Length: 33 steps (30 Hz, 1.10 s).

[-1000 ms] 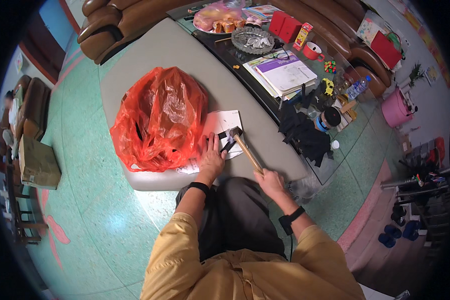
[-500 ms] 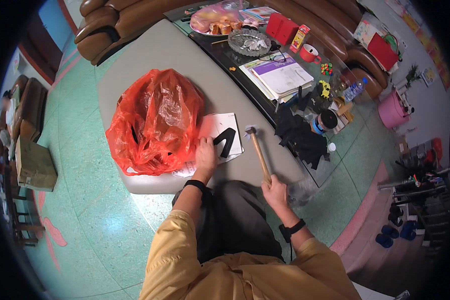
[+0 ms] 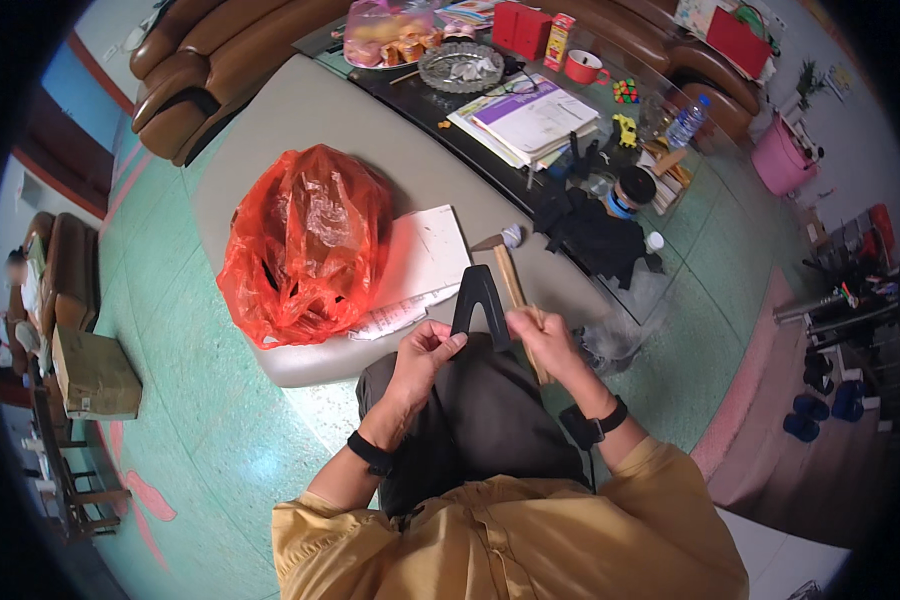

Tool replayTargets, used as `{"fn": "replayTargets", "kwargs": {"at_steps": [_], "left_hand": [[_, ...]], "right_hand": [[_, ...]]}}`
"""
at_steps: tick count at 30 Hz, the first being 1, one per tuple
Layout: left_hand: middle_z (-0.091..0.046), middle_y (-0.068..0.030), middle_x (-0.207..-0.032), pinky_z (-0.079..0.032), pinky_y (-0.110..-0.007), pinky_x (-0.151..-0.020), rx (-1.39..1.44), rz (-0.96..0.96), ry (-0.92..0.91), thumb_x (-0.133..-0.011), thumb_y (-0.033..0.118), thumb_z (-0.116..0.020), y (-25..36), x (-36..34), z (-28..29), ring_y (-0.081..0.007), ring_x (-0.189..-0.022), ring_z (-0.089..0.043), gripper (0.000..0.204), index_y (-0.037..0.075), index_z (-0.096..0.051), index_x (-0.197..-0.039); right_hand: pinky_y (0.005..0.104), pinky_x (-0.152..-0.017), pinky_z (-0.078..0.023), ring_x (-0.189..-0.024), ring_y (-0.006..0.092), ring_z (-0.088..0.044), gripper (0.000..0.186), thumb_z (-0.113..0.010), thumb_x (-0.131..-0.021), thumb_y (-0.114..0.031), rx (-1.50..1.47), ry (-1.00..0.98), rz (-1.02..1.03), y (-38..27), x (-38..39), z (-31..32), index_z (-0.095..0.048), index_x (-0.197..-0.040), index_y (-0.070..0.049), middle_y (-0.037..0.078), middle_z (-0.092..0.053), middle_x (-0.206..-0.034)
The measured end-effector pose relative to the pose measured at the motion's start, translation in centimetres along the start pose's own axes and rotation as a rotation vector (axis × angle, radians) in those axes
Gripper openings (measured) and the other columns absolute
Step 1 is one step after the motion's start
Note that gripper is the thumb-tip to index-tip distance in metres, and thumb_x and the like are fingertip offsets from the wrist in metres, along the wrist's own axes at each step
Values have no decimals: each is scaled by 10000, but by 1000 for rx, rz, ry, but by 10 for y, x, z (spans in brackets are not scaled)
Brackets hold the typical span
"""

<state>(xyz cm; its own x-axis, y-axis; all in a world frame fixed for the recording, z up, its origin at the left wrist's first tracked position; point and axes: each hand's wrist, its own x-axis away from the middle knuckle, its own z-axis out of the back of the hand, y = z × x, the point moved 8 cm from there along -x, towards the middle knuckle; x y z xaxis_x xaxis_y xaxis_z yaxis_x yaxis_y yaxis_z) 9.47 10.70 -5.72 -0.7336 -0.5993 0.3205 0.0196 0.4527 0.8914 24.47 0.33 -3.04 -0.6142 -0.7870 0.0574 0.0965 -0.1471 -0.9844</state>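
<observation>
My left hand (image 3: 425, 352) pinches one leg of a black V-shaped piece (image 3: 479, 292) between thumb and fingers. The piece is raised above my lap with its bend pointing away from me. My right hand (image 3: 548, 342) is wrapped round the wooden handle of a hammer (image 3: 510, 275), just right of the black piece. The hammer's head lies toward the far side, with something whitish on one end. White sheets (image 3: 432, 245) lie on a grey padded bench (image 3: 270, 190), partly under a crumpled red plastic bag (image 3: 310, 240), whose contents are hidden.
Right of the bench, a dark glass-topped table (image 3: 425, 105) carries a glass bowl (image 3: 460, 68), papers (image 3: 535, 115), a red mug (image 3: 583, 67), a puzzle cube (image 3: 625, 91) and black cloth (image 3: 595, 235). A cardboard box (image 3: 95, 372) stands on the floor at left.
My left hand has lifted the black piece off the white sheets and brought it toward my lap. The hammer has come nearer, beside the piece, in my right hand.
</observation>
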Motion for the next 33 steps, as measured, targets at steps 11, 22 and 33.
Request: {"fn": "replayTargets", "kwargs": {"at_steps": [11, 22, 33], "left_hand": [[-598, 2, -800, -411, -207, -690, -90, -39, -143, -874, 176, -567, 24, 31, -43, -62, -725, -520, 151, 33, -595, -912], [-548, 20, -647, -371, -209, -563, -217, -66, 37, -850, 165, -606, 19, 40, -38, -52, -609, -468, 180, 40, -570, -725], [-616, -59, -898, -459, -261, -685, -270, 170, -32, -890, 237, -515, -13, 32, -15, -150, -792, -592, 237, 39, -575, -1004]], "right_hand": [[219, -484, -321, -567, 29, -376, 197, -630, -818, -137, 166, -260, 26, -22, 38, -8, -558, -711, 11, -58, -443, -589], [256, -552, -427, -591, 64, -493, 185, -601, -827, -180, 49, -288, 52, -19, 60, -11, -575, -758, -10, 13, -560, -629], [238, -533, -401, -563, 87, -521, 146, -574, -843, -154, 64, 435, 65, 49, 11, 158, -598, -800, -16, 32, -600, -643]]}}
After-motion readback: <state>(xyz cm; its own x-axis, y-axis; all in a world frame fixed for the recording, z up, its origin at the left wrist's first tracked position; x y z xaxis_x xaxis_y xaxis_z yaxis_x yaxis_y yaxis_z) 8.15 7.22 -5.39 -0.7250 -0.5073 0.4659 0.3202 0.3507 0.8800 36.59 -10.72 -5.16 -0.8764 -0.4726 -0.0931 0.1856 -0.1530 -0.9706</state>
